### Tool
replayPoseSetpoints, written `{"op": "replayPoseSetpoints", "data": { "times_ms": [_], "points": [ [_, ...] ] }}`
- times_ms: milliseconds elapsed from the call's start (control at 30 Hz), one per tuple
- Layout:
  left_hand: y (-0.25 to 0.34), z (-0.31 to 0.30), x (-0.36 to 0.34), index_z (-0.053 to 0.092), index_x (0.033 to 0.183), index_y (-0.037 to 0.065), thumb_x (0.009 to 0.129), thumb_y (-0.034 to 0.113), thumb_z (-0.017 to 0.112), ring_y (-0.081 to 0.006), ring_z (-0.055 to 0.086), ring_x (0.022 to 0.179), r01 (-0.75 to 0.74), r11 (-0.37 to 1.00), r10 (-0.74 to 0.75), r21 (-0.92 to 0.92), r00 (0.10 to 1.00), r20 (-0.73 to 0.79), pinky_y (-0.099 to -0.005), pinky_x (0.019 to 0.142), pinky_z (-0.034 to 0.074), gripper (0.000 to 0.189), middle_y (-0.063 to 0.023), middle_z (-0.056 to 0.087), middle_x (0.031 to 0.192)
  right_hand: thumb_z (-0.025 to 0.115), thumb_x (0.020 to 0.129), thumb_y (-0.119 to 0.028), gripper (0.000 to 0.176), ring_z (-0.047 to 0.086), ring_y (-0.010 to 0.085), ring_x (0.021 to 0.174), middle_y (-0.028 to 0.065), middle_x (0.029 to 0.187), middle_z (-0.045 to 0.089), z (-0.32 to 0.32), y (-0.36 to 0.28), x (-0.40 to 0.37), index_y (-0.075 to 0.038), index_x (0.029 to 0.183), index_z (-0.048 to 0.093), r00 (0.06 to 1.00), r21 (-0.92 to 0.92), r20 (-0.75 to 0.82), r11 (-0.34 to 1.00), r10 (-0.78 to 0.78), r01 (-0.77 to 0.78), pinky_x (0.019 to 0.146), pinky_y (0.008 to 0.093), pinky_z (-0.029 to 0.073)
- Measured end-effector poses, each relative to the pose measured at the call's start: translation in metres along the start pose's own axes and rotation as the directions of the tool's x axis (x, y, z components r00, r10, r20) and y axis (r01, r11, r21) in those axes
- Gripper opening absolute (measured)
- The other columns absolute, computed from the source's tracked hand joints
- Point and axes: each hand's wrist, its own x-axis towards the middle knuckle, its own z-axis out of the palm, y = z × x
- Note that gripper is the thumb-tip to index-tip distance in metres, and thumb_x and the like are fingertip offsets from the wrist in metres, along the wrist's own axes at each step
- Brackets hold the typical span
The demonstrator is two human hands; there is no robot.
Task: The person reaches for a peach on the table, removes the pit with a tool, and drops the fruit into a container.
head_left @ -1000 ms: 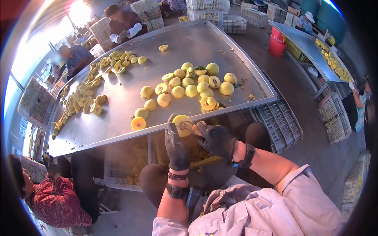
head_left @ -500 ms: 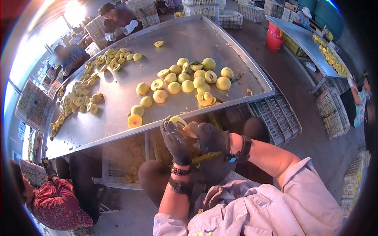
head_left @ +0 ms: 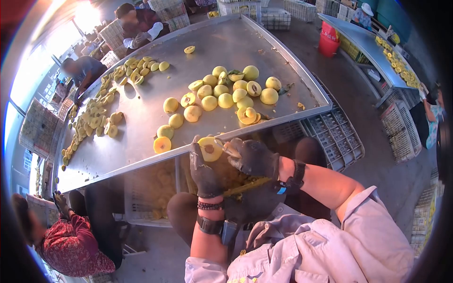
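My left hand (head_left: 204, 170), in a dark glove, is shut on a yellow peach half (head_left: 210, 148) with its cut face and dark pit hollow turned up. My right hand (head_left: 255, 158), also gloved, grips a small pitting tool (head_left: 231, 150) whose tip touches the peach's right edge. Both hands hover just below the near edge of the steel table (head_left: 141, 137), over my lap. A cluster of whole and halved yellow peaches (head_left: 226, 94) lies on the table just beyond my hands, and one orange-faced half (head_left: 162, 145) sits near the table edge to the left.
A long heap of peach halves (head_left: 96, 118) runs along the table's left side, where other people (head_left: 80, 70) work. A person in red (head_left: 66, 240) sits at lower left. Plastic crates (head_left: 330, 137) stand under and around the table. A red bucket (head_left: 329, 43) and a second table (head_left: 373, 52) are at right.
The peach in my left hand has turned so its cut face with the pit hollow now shows. Both hands dipped slightly, then came back up to the table edge.
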Motion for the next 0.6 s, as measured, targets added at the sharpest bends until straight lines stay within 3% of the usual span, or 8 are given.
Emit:
{"op": "replayPoseSetpoints", "data": {
  "times_ms": [33, 100, 167, 267, 367, 467, 533, 600],
  "points": [
    [0.007, 0.003, 0.000, 0.047, 0.125, -0.001, 0.094, 0.008, 0.051, -0.0196, 0.057, 0.099, 0.025, 0.992, -0.024, -0.127, 1.000, 0.008, -0.0320, 0.083, 0.051, 0.032, -0.0138, 0.058, 0.107, 0.060, 0.081, -0.021, 0.032, 0.062, 0.0395, 0.082, 0.0236, 0.085, 0.063, 0.004, -0.001, -0.001, -0.001, 0.105, 0.051, 0.999, -0.007, 0.028, 0.999, 0.046, -0.046, 0.069, 0.0468, 0.049],
    [0.001, -0.004, -0.001, 0.045, 0.128, 0.000, 0.092, 0.007, 0.055, -0.0206, 0.056, 0.102, -0.244, 0.931, 0.207, 0.272, 0.965, 0.159, -0.0330, 0.086, 0.050, 0.038, -0.0136, 0.058, 0.108, 0.060, 0.081, -0.021, 0.034, 0.062, 0.0396, 0.081, 0.0240, 0.084, 0.063, 0.012, 0.001, -0.002, -0.001, 0.106, 0.051, 0.999, 0.009, -0.047, 1.000, 0.011, -0.010, 0.068, 0.0468, 0.049],
    [-0.005, -0.005, -0.002, 0.044, 0.129, 0.000, 0.090, 0.007, 0.057, -0.0217, 0.057, 0.103, -0.182, 0.961, 0.152, 0.208, 0.977, 0.150, -0.0341, 0.087, 0.050, 0.042, -0.0135, 0.058, 0.110, 0.061, 0.080, -0.021, 0.036, 0.062, 0.0396, 0.080, 0.0242, 0.083, 0.063, 0.015, 0.000, -0.002, 0.000, 0.107, 0.051, 0.999, -0.004, -0.051, 1.000, -0.003, 0.003, 0.067, 0.0469, 0.049],
    [-0.004, -0.001, -0.004, 0.044, 0.127, -0.002, 0.087, 0.010, 0.062, -0.0240, 0.057, 0.101, 0.238, 0.885, -0.232, -0.399, 0.971, 0.066, -0.0353, 0.086, 0.050, 0.045, -0.0143, 0.058, 0.110, 0.062, 0.078, -0.019, 0.038, 0.063, 0.0395, 0.079, 0.0238, 0.082, 0.063, 0.016, -0.005, -0.005, 0.001, 0.107, 0.051, 1.000, -0.055, 0.012, 0.998, 0.000, 0.000, 0.067, 0.0471, 0.049],
    [-0.001, 0.000, -0.004, 0.047, 0.123, -0.002, 0.084, 0.012, 0.065, -0.0251, 0.059, 0.097, 0.272, 0.839, -0.280, -0.471, 0.958, 0.055, -0.0347, 0.083, 0.051, 0.045, -0.0137, 0.058, 0.107, 0.061, 0.077, -0.017, 0.037, 0.063, 0.0390, 0.078, 0.0225, 0.081, 0.063, 0.023, -0.003, -0.009, -0.001, 0.109, 0.051, 1.000, -0.086, 0.001, 0.996, -0.001, 0.001, 0.066, 0.0469, 0.049],
    [-0.009, 0.004, -0.002, 0.051, 0.117, 0.000, 0.089, 0.015, 0.059, -0.0222, 0.059, 0.092, -0.040, 0.992, 0.046, 0.123, 0.998, -0.051, -0.0337, 0.080, 0.050, 0.033, -0.0097, 0.058, 0.105, 0.060, 0.077, -0.016, 0.035, 0.063, 0.0391, 0.078, 0.0217, 0.081, 0.063, 0.032, -0.004, -0.012, -0.003, 0.108, 0.052, 0.998, -0.037, -0.058, 0.999, -0.005, 0.002, 0.066, 0.0469, 0.049],
    [-0.008, 0.006, -0.004, 0.051, 0.118, 0.000, 0.094, 0.020, 0.054, -0.0223, 0.058, 0.092, -0.463, 0.388, 0.471, 0.797, 0.843, 0.260, -0.0344, 0.080, 0.049, 0.031, -0.0096, 0.057, 0.104, 0.059, 0.077, -0.016, 0.032, 0.062, 0.0400, 0.079, 0.0219, 0.081, 0.063, 0.038, -0.007, -0.013, -0.004, 0.106, 0.054, 0.993, 0.059, -0.115, 0.998, -0.018, 0.025, 0.066, 0.0473, 0.049],
    [-0.010, 0.011, -0.004, 0.051, 0.117, 0.000, 0.096, 0.023, 0.050, -0.0211, 0.057, 0.093, -0.462, 0.443, 0.518, 0.768, 0.832, 0.201, -0.0342, 0.081, 0.048, 0.031, -0.0089, 0.056, 0.104, 0.059, 0.077, -0.016, 0.030, 0.062, 0.0408, 0.080, 0.0220, 0.083, 0.063, 0.031, -0.012, -0.013, -0.004, 0.104, 0.055, 0.997, 0.078, -0.074, 0.997, -0.023, 0.028, 0.067, 0.0474, 0.049]
  ]
}}
